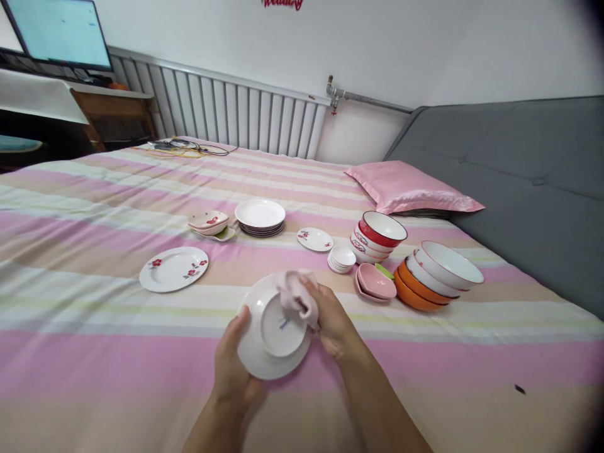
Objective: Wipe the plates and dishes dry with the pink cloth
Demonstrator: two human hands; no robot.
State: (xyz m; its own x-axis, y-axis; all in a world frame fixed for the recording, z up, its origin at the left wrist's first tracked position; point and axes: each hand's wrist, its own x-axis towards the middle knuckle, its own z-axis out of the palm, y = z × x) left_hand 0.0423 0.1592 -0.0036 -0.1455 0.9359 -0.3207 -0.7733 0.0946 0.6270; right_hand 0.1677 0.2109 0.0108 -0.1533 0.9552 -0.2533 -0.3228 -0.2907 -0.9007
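Note:
My left hand [233, 368] grips a white plate [271, 330] by its lower left rim, its underside turned toward me above the bed. My right hand [330, 318] is closed on a crumpled pink cloth [296, 294] and presses it against the plate's upper right edge. A flowered plate [173, 268] lies flat to the left.
On the striped bedspread [94, 327] lie a stack of white plates [260, 217], small flowered dishes [210, 223], a small saucer [315, 239], tiny white dishes [342, 258], pink bowls [376, 282], red bowls [379, 234] and orange-and-white bowls [436, 274]. A pink pillow [410, 185] and grey sofa [528, 182] sit right.

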